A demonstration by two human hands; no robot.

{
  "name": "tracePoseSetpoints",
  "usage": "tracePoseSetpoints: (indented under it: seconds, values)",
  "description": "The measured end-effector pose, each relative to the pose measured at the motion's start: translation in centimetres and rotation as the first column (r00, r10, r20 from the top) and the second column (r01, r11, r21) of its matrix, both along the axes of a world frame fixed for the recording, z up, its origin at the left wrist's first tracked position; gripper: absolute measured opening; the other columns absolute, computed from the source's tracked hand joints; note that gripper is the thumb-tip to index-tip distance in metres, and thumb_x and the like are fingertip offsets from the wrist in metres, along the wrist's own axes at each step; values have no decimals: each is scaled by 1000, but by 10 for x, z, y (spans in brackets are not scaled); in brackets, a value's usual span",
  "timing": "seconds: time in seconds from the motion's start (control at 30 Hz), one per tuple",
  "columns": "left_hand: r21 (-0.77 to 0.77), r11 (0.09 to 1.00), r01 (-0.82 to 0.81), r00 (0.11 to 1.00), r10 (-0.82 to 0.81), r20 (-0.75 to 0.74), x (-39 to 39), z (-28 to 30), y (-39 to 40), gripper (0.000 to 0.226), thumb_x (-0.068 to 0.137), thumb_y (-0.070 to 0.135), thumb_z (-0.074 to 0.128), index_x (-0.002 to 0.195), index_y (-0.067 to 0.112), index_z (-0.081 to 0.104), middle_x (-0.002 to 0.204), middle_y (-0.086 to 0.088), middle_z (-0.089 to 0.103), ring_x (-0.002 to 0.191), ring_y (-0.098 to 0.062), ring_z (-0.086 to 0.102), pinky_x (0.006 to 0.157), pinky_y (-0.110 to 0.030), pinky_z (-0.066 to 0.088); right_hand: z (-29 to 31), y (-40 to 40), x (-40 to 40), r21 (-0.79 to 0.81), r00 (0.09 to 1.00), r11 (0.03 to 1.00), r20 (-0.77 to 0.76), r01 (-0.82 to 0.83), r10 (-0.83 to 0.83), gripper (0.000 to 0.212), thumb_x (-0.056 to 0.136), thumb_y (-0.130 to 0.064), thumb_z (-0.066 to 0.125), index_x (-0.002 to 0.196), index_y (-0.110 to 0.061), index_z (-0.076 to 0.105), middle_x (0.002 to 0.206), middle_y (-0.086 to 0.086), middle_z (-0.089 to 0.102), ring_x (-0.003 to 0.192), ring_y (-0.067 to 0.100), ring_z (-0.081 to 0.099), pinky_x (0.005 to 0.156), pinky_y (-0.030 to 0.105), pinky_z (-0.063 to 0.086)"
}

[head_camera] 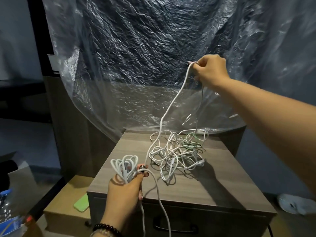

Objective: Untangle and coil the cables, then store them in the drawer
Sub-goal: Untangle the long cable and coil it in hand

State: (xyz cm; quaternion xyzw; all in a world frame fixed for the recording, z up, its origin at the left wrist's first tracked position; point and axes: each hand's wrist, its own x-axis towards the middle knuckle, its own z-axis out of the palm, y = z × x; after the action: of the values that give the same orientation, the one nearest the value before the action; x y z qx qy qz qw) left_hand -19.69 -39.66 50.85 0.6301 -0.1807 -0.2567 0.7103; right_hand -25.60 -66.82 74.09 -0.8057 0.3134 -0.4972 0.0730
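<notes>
Clearly coiling is under way: the left hand [125, 190] grips 1 bundle of white loops [124, 168], while the right hand [209, 71] pinches that cable's raised end. Next, feed this strand free of the 1 tangle [179, 151] on the desk [196, 189]; the 1 drawer [188, 221] below looks closed.

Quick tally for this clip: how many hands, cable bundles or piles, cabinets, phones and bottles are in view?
Hands: 2, left hand and right hand
Cable groups: 2, coiled bundle and tangled pile
Cabinets: 1, drawer cabinet
Phones: 1, green phone
Bottles: 1, water bottle
Total: 7
</notes>
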Motion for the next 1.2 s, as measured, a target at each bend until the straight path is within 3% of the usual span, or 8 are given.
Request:
tracePoseSetpoints:
  seconds: [0.23, 0.4, 0.57, 0.77, 0.9, 0.97, 1.1, 1.2]
  values:
    - [13, 996, -84, 993, 85, -79, 1, 3, 2, 16, 84, 18, 70, 81, 3, 69, 44, -8, 49, 45, -19, 43, 49, -30, 37, -29, 41, -15, -123, 942, 964, -272, -237, 197, 10, 86, -7, 67, 92, -8, 75, 80, 7, 74, 75, 13, 69, 79, 28, 54]
    - [-25, 996, -89, 989, 85, -123, -3, 7, 2, 18, 82, 18, 71, 87, 1, 70, 49, -8, 51, 44, -17, 42, 54, -32, 43, -69, 92, -40, 122, 830, 887, -315, -445, 460, 7, 87, 1, 65, 91, -2, 71, 80, 10, 73, 70, 16, 72, 77, 36, 58]
    - [-42, 999, -33, 999, 34, 30, -16, 10, 1, 8, 88, 14, 64, 85, 10, 70, 47, -5, 49, 38, -10, 43, 36, -20, 38, -88, 144, -47, 638, 652, 512, -20, -575, 758, 5, 94, 2, 53, 95, -1, 57, 82, 13, 66, 69, 27, 70, 73, 33, 57]
    - [-101, 995, 25, 980, -5, 197, -33, 17, -2, 16, 90, 16, 60, 78, 6, 62, 54, -3, 54, 42, -1, 50, 40, -9, 41, -94, 161, -37, 760, 562, 172, 289, -627, 775, 14, 97, 4, 43, 95, -5, 53, 77, 8, 57, 59, 13, 64, 74, 32, 54]
    - [-114, 991, 74, 969, -44, 244, -41, 18, -9, 16, 89, 14, 62, 73, 14, 61, 55, 3, 56, 46, 1, 51, 46, -15, 46, -95, 162, -38, 776, 527, -4, 432, -630, 732, 12, 97, 3, 44, 99, -4, 53, 80, 9, 59, 60, 10, 62, 73, 31, 51]
    - [-93, 995, 49, 957, -20, 289, -41, 16, -14, 15, 89, 14, 61, 75, 14, 62, 60, 2, 58, 49, 3, 52, 46, -11, 43, -97, 159, -45, 766, 580, 137, 344, -628, 738, 12, 95, 5, 47, 102, -2, 55, 86, 14, 63, 61, 13, 66, 70, 31, 52]
    - [-202, 979, -6, 1000, 8, 7, -34, 12, -20, 8, 87, 15, 64, 92, 12, 70, 53, 2, 55, 43, -9, 46, 40, -22, 39, -119, 140, -70, 420, 873, 783, 46, -458, 486, 13, 85, 0, 64, 95, -7, 61, 92, 6, 65, 62, 10, 62, 57, 19, 48]
    - [-296, 955, -16, 994, -17, -108, -31, 14, -18, 15, 89, 17, 61, 96, 15, 75, 50, -1, 44, 44, -10, 40, 40, -21, 34, -167, 130, -76, 283, 910, 931, -276, -231, 310, 24, 79, -23, 74, 96, -19, 58, 93, -7, 60, 69, -1, 50, 62, 12, 39]
